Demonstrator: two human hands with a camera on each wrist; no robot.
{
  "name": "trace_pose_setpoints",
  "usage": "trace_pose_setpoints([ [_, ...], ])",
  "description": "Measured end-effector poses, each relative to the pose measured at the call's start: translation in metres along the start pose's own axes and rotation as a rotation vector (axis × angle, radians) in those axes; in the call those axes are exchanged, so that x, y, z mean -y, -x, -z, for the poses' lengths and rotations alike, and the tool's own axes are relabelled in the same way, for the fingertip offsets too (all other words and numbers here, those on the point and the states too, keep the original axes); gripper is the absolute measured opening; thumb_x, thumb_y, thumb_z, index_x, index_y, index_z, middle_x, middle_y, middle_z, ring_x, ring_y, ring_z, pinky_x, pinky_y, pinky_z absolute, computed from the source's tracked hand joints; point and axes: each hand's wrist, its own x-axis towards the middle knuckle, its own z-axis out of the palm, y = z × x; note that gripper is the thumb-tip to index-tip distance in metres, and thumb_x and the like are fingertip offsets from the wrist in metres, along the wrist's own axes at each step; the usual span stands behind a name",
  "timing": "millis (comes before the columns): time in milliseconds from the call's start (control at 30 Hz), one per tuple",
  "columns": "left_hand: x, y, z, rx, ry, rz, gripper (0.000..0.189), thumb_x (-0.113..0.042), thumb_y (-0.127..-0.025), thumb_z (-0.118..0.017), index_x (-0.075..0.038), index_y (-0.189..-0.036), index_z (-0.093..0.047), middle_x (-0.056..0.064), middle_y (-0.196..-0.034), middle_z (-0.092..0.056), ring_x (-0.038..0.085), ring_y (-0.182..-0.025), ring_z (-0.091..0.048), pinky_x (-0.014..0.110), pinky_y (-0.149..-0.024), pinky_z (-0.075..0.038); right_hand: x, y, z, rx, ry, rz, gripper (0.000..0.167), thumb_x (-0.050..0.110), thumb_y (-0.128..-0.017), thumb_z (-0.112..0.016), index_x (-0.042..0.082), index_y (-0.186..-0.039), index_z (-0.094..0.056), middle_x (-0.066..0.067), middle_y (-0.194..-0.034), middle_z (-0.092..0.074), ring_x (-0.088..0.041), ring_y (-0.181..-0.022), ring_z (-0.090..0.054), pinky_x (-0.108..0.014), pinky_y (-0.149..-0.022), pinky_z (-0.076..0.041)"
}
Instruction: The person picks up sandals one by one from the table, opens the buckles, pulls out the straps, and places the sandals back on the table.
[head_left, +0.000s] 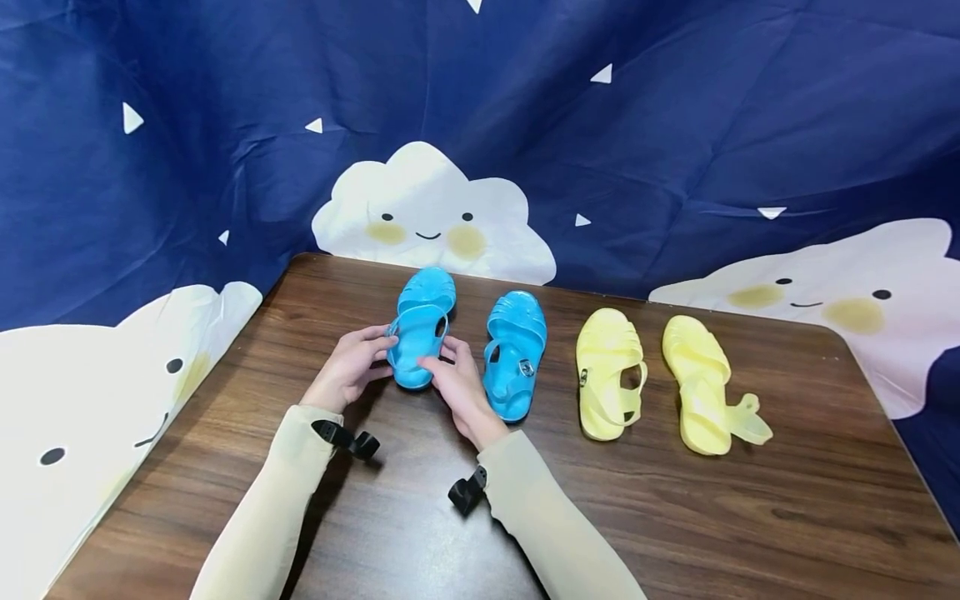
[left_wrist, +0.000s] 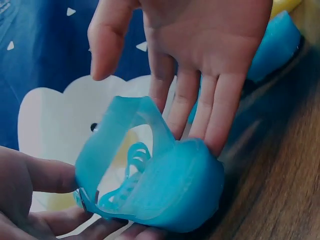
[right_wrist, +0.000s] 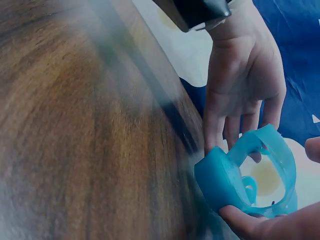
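Observation:
A blue jelly sandal [head_left: 417,333] points toward the back of the table, between both hands. At its left side, my left hand [head_left: 352,367] pinches the strap near the buckle [left_wrist: 81,198] between thumb and fingers. My right hand [head_left: 459,382] touches the sandal's other side with nearly straight fingers; in the left wrist view its thumb [left_wrist: 106,55] stands apart from the sandal. The heel [right_wrist: 217,175] and looped strap show in the right wrist view. Right beside the right hand lies a second blue sandal [head_left: 517,333], its strap across the heel opening.
Two yellow sandals lie farther right: one with its strap looped [head_left: 607,358], the other with its strap spread out sideways [head_left: 697,379]. A brown wooden table [head_left: 825,475] carries everything. Behind it hangs a dark blue cloth [head_left: 525,100] with smiling clouds.

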Motion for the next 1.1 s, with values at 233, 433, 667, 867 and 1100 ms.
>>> trace_pose_setpoints([
  [233, -0.007, 0.013, 0.0, 0.042, 0.065, -0.054, 0.049, -0.01, -0.098, -0.053, 0.002, -0.143, -0.039, 0.01, -0.126, -0.051, 0.015, -0.103, -0.056, 0.03, -0.083, -0.053, 0.009, 0.01, 0.0, -0.008, -0.082, 0.018, 0.058, 0.017, -0.092, -0.061, 0.007, -0.141, -0.033, -0.016, -0.144, -0.039, -0.027, -0.127, -0.048, -0.044, -0.106, -0.043],
  [433, -0.017, 0.028, -0.002, 0.072, 0.089, -0.117, 0.049, -0.005, -0.096, -0.054, 0.003, -0.142, -0.039, 0.003, -0.117, -0.056, 0.013, -0.101, -0.059, 0.03, -0.085, -0.053, 0.019, 0.022, 0.006, 0.023, -0.128, 0.059, 0.059, 0.023, -0.093, -0.062, 0.007, -0.141, -0.032, -0.017, -0.143, -0.041, -0.029, -0.124, -0.05, -0.045, -0.104, -0.045],
  [667, -0.028, 0.045, -0.005, 0.11, 0.109, -0.172, 0.041, -0.002, -0.094, -0.057, 0.001, -0.134, -0.045, -0.001, -0.107, -0.06, 0.011, -0.096, -0.06, 0.027, -0.083, -0.053, 0.029, 0.034, 0.021, 0.117, -0.209, 0.096, 0.053, 0.039, -0.1, -0.047, 0.006, -0.14, -0.035, -0.013, -0.131, -0.046, -0.029, -0.118, -0.053, -0.046, -0.099, -0.049],
  [867, -0.032, 0.056, -0.01, 0.175, 0.095, -0.233, 0.04, 0.0, -0.093, -0.057, 0.002, -0.132, -0.047, -0.001, -0.109, -0.062, 0.01, -0.096, -0.062, 0.024, -0.082, -0.054, 0.033, 0.042, 0.033, 0.144, -0.215, 0.129, 0.055, 0.043, -0.102, -0.041, 0.005, -0.14, -0.034, -0.012, -0.131, -0.042, -0.027, -0.111, -0.053, -0.047, -0.094, -0.052],
  [1100, -0.033, 0.066, -0.02, 0.282, 0.071, -0.281, 0.039, 0.002, -0.094, -0.056, 0.0, -0.132, -0.05, 0.001, -0.111, -0.062, 0.01, -0.098, -0.062, 0.024, -0.085, -0.054, 0.035, 0.05, 0.052, 0.145, -0.205, 0.133, 0.047, 0.035, -0.105, -0.034, 0.011, -0.146, -0.033, -0.012, -0.132, -0.044, -0.024, -0.099, -0.055, -0.049, -0.088, -0.055],
])
